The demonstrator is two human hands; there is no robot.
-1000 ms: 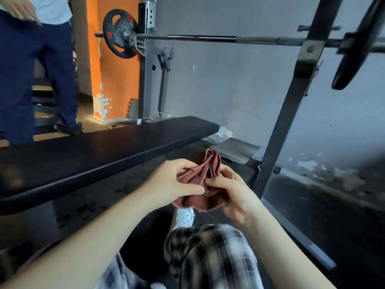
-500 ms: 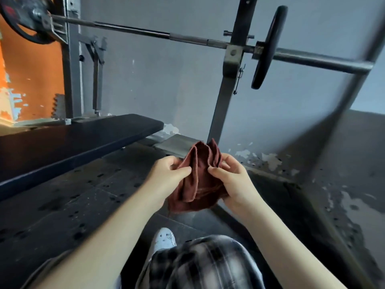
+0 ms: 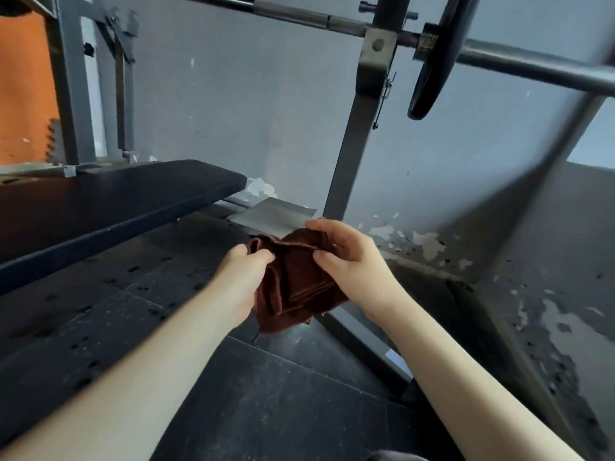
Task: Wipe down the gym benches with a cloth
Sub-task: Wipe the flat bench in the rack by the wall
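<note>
A dark red-brown cloth (image 3: 296,281) hangs bunched and folded between both hands in front of me, above the dark floor. My left hand (image 3: 241,277) pinches its left edge with thumb and fingers. My right hand (image 3: 349,257) grips its upper right part, fingers curled over the top. A black padded gym bench (image 3: 109,201) stretches from the left edge toward the centre, to the left of the hands and apart from them.
A barbell (image 3: 519,63) with a black weight plate (image 3: 432,58) rests on a grey rack upright (image 3: 359,128) above and behind the hands. Another rack post (image 3: 70,94) stands at the left by an orange wall. A grey peeling wall closes the back.
The view has swung right and down; the standing person and my checked clothing have left the frame. Both hands lowered slightly and reworked the cloth, which now hangs flatter and more folded.
</note>
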